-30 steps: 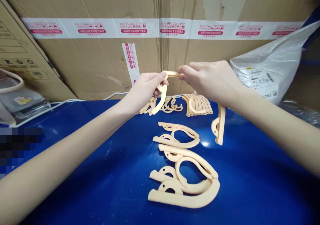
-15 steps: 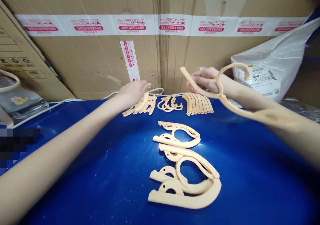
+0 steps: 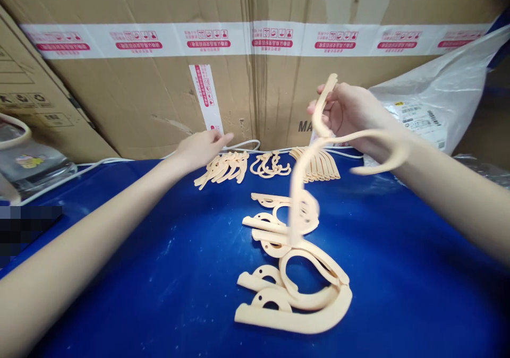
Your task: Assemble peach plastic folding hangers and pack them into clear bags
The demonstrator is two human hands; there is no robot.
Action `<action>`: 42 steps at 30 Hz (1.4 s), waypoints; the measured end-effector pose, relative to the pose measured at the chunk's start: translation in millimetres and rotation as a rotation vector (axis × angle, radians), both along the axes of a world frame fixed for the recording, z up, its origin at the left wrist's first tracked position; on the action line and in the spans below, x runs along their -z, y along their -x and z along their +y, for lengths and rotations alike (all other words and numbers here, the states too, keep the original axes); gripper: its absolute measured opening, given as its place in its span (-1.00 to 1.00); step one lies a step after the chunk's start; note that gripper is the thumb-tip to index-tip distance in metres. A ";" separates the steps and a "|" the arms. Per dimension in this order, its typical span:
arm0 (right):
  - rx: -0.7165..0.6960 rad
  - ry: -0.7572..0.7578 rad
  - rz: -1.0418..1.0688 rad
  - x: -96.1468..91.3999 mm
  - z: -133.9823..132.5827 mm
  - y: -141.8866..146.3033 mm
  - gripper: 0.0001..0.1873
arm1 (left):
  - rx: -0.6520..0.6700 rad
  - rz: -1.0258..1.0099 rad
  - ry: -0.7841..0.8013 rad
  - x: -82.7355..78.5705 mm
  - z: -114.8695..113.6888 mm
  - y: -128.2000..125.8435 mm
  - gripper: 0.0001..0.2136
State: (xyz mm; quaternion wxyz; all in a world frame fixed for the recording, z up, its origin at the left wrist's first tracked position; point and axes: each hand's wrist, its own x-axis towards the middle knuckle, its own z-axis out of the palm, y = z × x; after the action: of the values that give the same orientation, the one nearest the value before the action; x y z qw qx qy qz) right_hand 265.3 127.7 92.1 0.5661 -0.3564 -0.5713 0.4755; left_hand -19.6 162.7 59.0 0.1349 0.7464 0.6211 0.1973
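My right hand (image 3: pixel 348 113) is raised at the upper right and closed on a cream plastic hanger (image 3: pixel 319 151); the hanger's arms swing below the hand, blurred by motion. My left hand (image 3: pixel 201 148) reaches to the far side of the blue table (image 3: pixel 119 273), fingers stretched out flat beside a small pile of cream arm pieces (image 3: pixel 223 169). Next to that pile lie a pile of hook pieces (image 3: pixel 271 165) and a fanned row of curved pieces (image 3: pixel 319 165). A stack of folded cream hangers (image 3: pixel 292 273) lies in the middle of the table.
A taped cardboard box (image 3: pixel 159 82) walls off the back of the table. A clear plastic bag (image 3: pixel 434 103) with labels sits at the back right. White cable (image 3: pixel 103 162) runs along the back edge. A plastic-wrapped object (image 3: pixel 27 161) sits at the far left.
My two hands held one hanger together, then parted. The left hand went down to the pile of arm pieces. The right hand lifted the hanger, which has unfolded and now swings.
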 end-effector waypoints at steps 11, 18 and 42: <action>0.315 -0.609 -0.905 24.2 -2.2 -0.2 -0.75 | 0.334 -1.169 0.427 -14.1 -45.3 -53.7 -0.73; 0.528 -0.631 -1.381 27.8 -25.4 22.1 -0.60 | 0.393 -1.101 0.620 -18.3 -61.3 -63.8 -0.92; 0.419 0.089 -1.580 43.9 55.5 -56.1 -0.55 | 0.186 -0.553 0.446 -1.0 -49.1 -61.9 -0.61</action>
State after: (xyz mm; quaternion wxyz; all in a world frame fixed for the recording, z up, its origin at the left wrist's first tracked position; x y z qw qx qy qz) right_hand 321.4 183.2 48.2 0.0590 -0.7078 -0.7039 -0.0095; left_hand 42.4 113.7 60.0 0.4746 0.6703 0.5185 0.2380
